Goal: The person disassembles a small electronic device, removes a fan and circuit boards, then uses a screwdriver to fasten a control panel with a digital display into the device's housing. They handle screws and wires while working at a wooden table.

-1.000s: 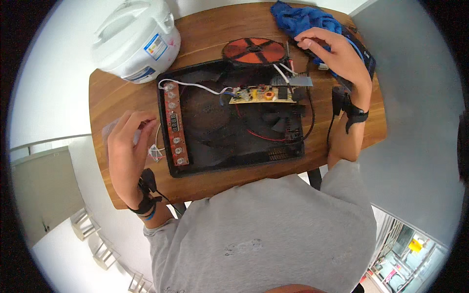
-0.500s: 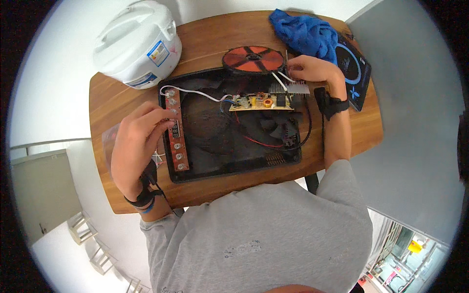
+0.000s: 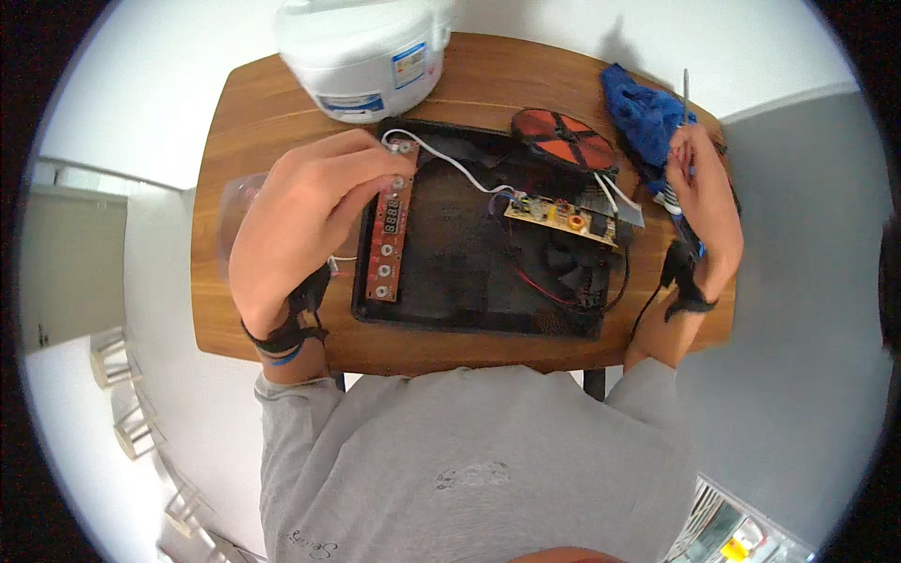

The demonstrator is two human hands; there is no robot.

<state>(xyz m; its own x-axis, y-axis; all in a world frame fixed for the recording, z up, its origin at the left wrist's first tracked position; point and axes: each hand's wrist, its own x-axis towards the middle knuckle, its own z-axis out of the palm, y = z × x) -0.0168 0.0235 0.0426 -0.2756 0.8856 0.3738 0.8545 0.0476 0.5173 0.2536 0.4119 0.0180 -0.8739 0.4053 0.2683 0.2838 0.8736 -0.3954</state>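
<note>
My left hand (image 3: pixel 314 211) is over the long red button board (image 3: pixel 383 253) with a small display, its thumb and fingers pinched together at the board's far part. Whatever lies between those fingertips is too small to make out. The board lies along the left side of a black appliance shell (image 3: pixel 450 272). Out to the right, my right hand (image 3: pixel 699 178) is closed around a screwdriver (image 3: pixel 686 89), whose thin metal shaft points away from me. A round coil with orange-red sectors (image 3: pixel 563 139) rests tilted at the shell's far right, beside a yellowish circuit board (image 3: pixel 554 220).
A white rice cooker (image 3: pixel 366 66) stands behind the shell. A crumpled blue cloth (image 3: pixel 643 113) lies at the far right, partly behind my right hand. A white cable (image 3: pixel 450 158) links the two boards. A black fan (image 3: pixel 566 272) sits in the shell's near right part.
My right hand has moved from beside the coil to the right, next to the blue cloth. The left hand has slid toward the button board's far end. The whole view has shifted.
</note>
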